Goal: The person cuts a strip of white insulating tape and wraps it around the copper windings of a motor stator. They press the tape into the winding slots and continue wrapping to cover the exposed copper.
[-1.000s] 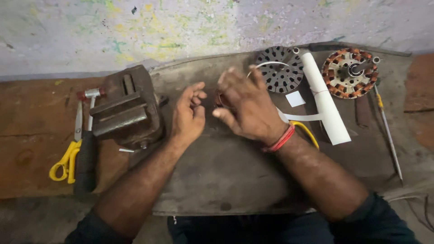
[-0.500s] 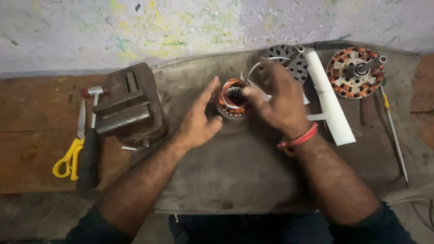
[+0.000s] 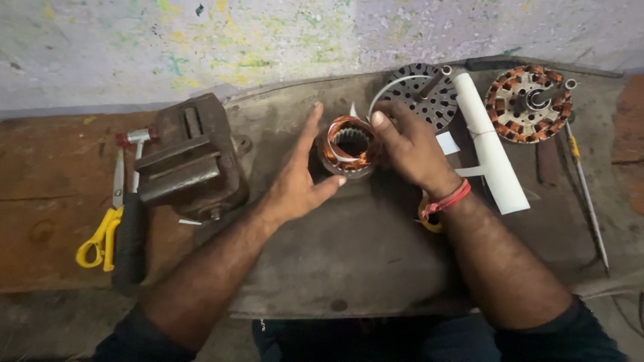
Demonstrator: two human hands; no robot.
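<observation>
A small ring-shaped motor stator with copper windings (image 3: 349, 146) lies on the dark work mat (image 3: 349, 268). My left hand (image 3: 302, 174) is open flat against its left side, thumb at its lower edge. My right hand (image 3: 409, 149) rests on its right side, fingers curled over the rim and the thumb pointing up. A red thread band circles my right wrist.
A rusty bench vise (image 3: 188, 161) stands at the left, with yellow-handled scissors (image 3: 104, 228) and a small hammer (image 3: 134, 194) beside it. Behind my right hand lie a bare slotted stator core (image 3: 422, 90), a white paper roll (image 3: 490, 151), a wound copper stator (image 3: 526, 102) and a screwdriver (image 3: 587, 194).
My hands were together in front of me a second ago. They have moved forward to the copper-wound stator, and they now flank it, left palm open, right fingers over its rim.
</observation>
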